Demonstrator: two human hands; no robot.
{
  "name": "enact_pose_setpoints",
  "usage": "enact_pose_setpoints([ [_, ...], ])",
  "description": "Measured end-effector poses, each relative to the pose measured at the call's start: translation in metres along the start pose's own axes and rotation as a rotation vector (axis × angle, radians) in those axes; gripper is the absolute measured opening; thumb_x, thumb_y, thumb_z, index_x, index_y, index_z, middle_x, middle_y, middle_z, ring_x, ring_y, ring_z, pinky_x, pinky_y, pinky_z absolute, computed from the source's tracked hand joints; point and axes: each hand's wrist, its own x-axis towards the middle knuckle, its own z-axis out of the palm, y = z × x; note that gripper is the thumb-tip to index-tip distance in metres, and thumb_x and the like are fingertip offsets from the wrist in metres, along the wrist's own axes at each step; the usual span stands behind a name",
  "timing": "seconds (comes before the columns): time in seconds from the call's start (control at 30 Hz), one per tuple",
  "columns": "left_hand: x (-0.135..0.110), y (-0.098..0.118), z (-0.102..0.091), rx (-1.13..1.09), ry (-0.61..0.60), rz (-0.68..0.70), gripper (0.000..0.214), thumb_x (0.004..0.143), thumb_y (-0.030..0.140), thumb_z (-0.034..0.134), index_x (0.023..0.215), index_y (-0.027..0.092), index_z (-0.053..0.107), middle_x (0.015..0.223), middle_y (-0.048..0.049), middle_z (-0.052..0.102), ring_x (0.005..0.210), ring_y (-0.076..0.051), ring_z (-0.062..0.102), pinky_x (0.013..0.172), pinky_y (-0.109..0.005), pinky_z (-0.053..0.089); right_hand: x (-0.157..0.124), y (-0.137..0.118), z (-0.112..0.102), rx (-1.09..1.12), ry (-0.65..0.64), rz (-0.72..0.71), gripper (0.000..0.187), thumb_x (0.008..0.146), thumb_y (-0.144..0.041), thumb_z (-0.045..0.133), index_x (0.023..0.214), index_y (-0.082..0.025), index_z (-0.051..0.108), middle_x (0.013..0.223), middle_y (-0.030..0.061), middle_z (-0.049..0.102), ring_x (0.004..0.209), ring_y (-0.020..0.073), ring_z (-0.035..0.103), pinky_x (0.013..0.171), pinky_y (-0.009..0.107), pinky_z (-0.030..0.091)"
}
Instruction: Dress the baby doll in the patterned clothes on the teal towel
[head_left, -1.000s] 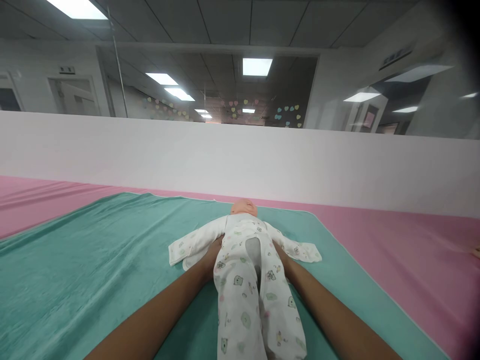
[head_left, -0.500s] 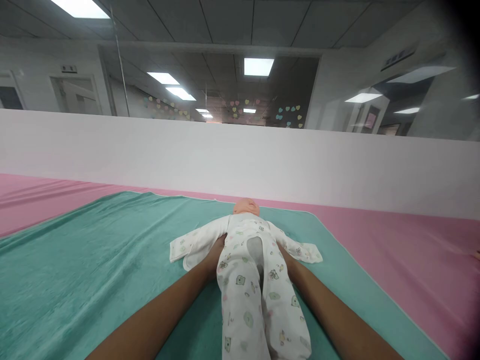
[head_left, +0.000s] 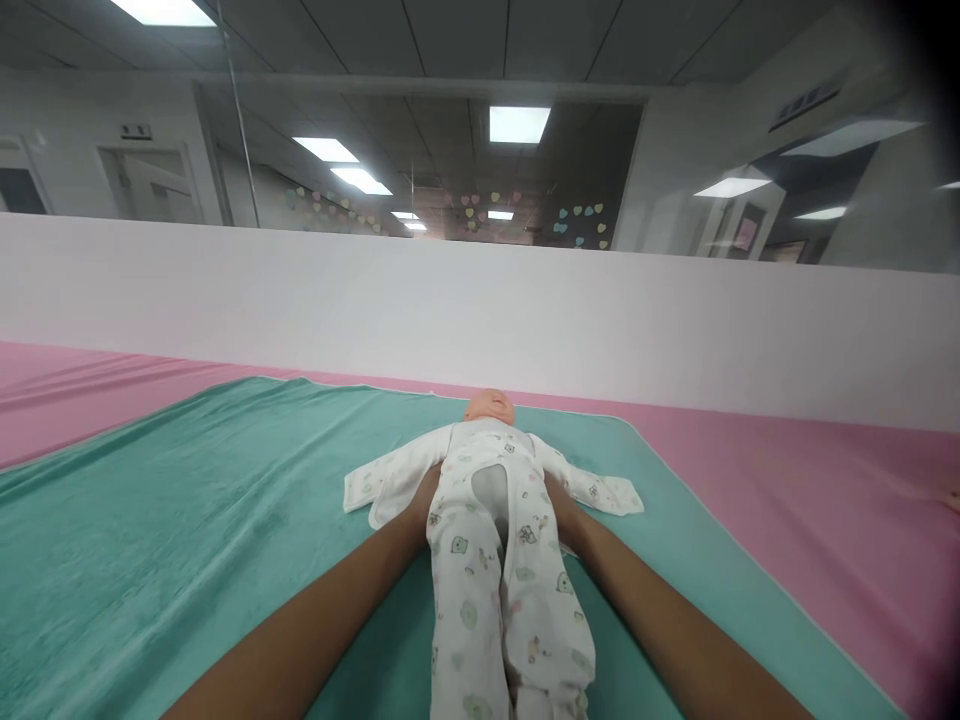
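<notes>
A baby doll (head_left: pixel 491 470) in a white printed sleepsuit lies on its back on a teal blanket (head_left: pixel 187 520), head away from me, sleeves spread out. My left hand (head_left: pixel 421 500) presses against the doll's left side at the waist. My right hand (head_left: pixel 561 505) presses against its other side. Both hands are tucked against or under the torso, so their fingers are hidden behind the suit. The suit's legs hang toward me between my forearms.
The blanket lies on a pink padded surface (head_left: pixel 787 480). A low white wall (head_left: pixel 480 320) runs across behind it, with glass panels above. Something small and skin-coloured shows at the right edge (head_left: pixel 952 497).
The doll's legs have swung slightly left and drawn together. My hands stay at its sides. The view has tilted a little.
</notes>
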Motion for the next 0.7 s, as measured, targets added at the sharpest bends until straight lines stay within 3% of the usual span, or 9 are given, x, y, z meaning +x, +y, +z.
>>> enact_pose_setpoints([
  [0.13, -0.012, 0.01, 0.0, 0.047, -0.03, 0.008, 0.022, 0.062, 0.023, 0.064, 0.081, 0.012, 0.067, 0.096, -0.0116, 0.068, 0.103, -0.032, 0.054, 0.089, -0.035, 0.043, 0.003, 0.01, -0.003, 0.273, -0.073, 0.088, 0.041, 0.07, -0.039, 0.058, 0.103, -0.016, 0.065, 0.096, 0.0095, 0.069, 0.096, 0.0285, 0.06, 0.086, 0.041, 0.046],
  [0.23, -0.026, 0.015, 0.002, 0.005, -0.092, -0.019, 0.033, 0.071, 0.028, 0.06, 0.098, 0.01, 0.065, 0.105, -0.0133, 0.066, 0.099, -0.031, 0.057, 0.085, -0.037, 0.046, -0.004, 0.016, -0.008, 0.401, -0.08, 0.065, 0.041, 0.07, -0.035, 0.059, 0.106, -0.015, 0.062, 0.096, 0.0085, 0.068, 0.094, 0.0259, 0.061, 0.086, 0.038, 0.045],
  [0.33, -0.043, 0.014, -0.002, 0.071, -0.087, 0.015, 0.043, 0.078, 0.038, 0.054, 0.114, 0.015, 0.058, 0.114, -0.0083, 0.062, 0.107, -0.029, 0.054, 0.092, -0.037, 0.043, -0.022, 0.016, -0.013, 0.265, 0.03, -0.002, 0.035, 0.077, -0.033, 0.052, 0.108, -0.017, 0.059, 0.106, 0.008, 0.064, 0.101, 0.0234, 0.057, 0.091, 0.037, 0.042],
  [0.43, -0.065, 0.011, -0.012, 0.343, 0.002, 0.084, 0.041, 0.083, 0.041, 0.048, 0.118, 0.019, 0.053, 0.119, -0.0071, 0.057, 0.112, -0.026, 0.05, 0.096, -0.037, 0.039, -0.051, 0.004, -0.014, -0.028, 0.227, -0.114, 0.031, 0.082, -0.034, 0.047, 0.109, -0.021, 0.055, 0.116, 0.0068, 0.055, 0.109, 0.0212, 0.05, 0.093, 0.037, 0.038],
  [0.5, -0.085, 0.009, -0.018, 0.55, 0.029, 0.179, 0.034, 0.086, 0.038, 0.045, 0.114, 0.02, 0.051, 0.119, -0.0078, 0.055, 0.112, -0.023, 0.049, 0.096, -0.038, 0.039, -0.072, -0.015, -0.01, -0.178, 0.263, -0.245, 0.025, 0.085, -0.036, 0.045, 0.103, -0.021, 0.053, 0.114, 0.0061, 0.053, 0.106, 0.0192, 0.049, 0.09, 0.034, 0.04],
  [0.57, -0.109, 0.009, -0.021, 0.733, -0.011, 0.33, 0.025, 0.087, 0.033, 0.044, 0.108, 0.021, 0.052, 0.117, -0.0062, 0.052, 0.112, -0.02, 0.047, 0.098, -0.037, 0.038, -0.094, -0.039, -0.003, -0.313, 0.133, -0.355, 0.017, 0.087, -0.035, 0.044, 0.087, -0.021, 0.053, 0.096, 0.0039, 0.057, 0.089, 0.0161, 0.052, 0.081, 0.031, 0.041],
  [0.63, -0.135, 0.009, -0.02, 0.865, -0.094, 0.438, 0.017, 0.088, 0.028, 0.044, 0.101, 0.023, 0.054, 0.113, -0.0044, 0.052, 0.11, -0.018, 0.047, 0.097, -0.035, 0.039, -0.114, -0.062, 0.005, -0.463, -0.172, -0.415, 0.022, 0.086, -0.038, 0.048, 0.074, -0.02, 0.052, 0.078, 0.0, 0.057, 0.073, 0.0133, 0.05, 0.072, 0.028, 0.039],
  [0.7, -0.16, 0.01, -0.018, 0.942, -0.17, 0.451, 0.012, 0.088, 0.025, 0.046, 0.097, 0.024, 0.055, 0.108, -0.0035, 0.052, 0.105, -0.016, 0.05, 0.092, -0.032, 0.043, -0.13, -0.077, 0.014, -0.577, -0.441, -0.515, 0.027, 0.077, -0.046, 0.06, 0.071, -0.02, 0.054, 0.071, -0.0025, 0.057, 0.07, 0.0129, 0.05, 0.073, 0.029, 0.037],
])
